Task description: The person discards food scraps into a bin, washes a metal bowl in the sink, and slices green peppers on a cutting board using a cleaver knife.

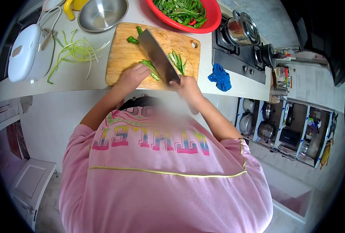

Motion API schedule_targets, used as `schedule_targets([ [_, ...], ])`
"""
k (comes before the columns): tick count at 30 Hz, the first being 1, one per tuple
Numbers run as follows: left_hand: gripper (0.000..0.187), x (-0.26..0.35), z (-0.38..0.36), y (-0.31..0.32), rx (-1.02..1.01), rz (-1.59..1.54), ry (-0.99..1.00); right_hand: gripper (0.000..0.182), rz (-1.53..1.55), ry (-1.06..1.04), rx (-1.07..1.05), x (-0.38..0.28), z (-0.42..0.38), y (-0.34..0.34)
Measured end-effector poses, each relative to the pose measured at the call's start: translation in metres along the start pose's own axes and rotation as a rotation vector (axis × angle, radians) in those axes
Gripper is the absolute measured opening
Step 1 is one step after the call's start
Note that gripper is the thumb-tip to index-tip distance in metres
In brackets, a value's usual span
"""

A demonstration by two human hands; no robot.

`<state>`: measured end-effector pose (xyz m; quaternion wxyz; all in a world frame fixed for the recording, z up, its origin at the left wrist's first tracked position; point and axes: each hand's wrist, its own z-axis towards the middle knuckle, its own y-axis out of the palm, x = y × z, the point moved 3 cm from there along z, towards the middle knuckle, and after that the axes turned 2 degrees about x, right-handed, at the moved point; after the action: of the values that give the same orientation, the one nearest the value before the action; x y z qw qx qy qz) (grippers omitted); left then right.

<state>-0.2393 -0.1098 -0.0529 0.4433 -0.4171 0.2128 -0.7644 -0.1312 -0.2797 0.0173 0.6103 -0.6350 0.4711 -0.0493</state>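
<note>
My right hand (187, 88) grips the handle of a cleaver (157, 50), whose broad blade points away to the upper left over a wooden cutting board (118, 54). To the left of the blade, my left hand (134, 76) has its fingers bent and held together at the end of a sliced green pepper (153, 72). Long slivers of cut green pepper (177, 62) lie on the board to the right of the blade. Near the board's far edge is a green pepper piece (132, 40), with another partly behind the blade tip.
Beyond the board stand a red basin (215, 19) full of green peppers and a steel bowl (102, 15). Pale green strands (77, 52) lie at left beside a white appliance (29, 53). At right are a blue cloth (219, 77) and a stove (240, 60) with pots.
</note>
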Motion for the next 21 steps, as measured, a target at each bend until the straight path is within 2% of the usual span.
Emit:
schedule_targets([
  [1, 0.021, 0.0, 0.0, 0.001, -0.009, -0.007, 0.006, 0.027, -0.078, -0.074, 0.035, 0.001, -0.001, 0.005],
  [4, 0.021, -0.003, -0.004, 0.006, -0.068, -0.022, -0.003, 0.027, -0.129, -0.02, -0.069, 0.002, -0.002, 0.012],
  [7, 0.021, -0.005, -0.004, 0.008, -0.098, -0.038, -0.011, 0.022, -0.208, -0.057, -0.093, 0.003, -0.001, 0.016],
  [10, 0.018, -0.005, -0.002, 0.008, -0.086, -0.04, -0.005, 0.029, -0.261, -0.067, -0.113, 0.0, 0.002, 0.011],
  [16, 0.018, -0.01, -0.002, 0.011, -0.116, -0.078, -0.067, 0.018, -0.379, -0.163, -0.192, -0.001, 0.011, 0.007],
  [21, 0.019, -0.013, -0.003, 0.013, -0.124, -0.107, -0.097, 0.012, -0.37, -0.144, -0.246, -0.001, 0.025, 0.016],
])
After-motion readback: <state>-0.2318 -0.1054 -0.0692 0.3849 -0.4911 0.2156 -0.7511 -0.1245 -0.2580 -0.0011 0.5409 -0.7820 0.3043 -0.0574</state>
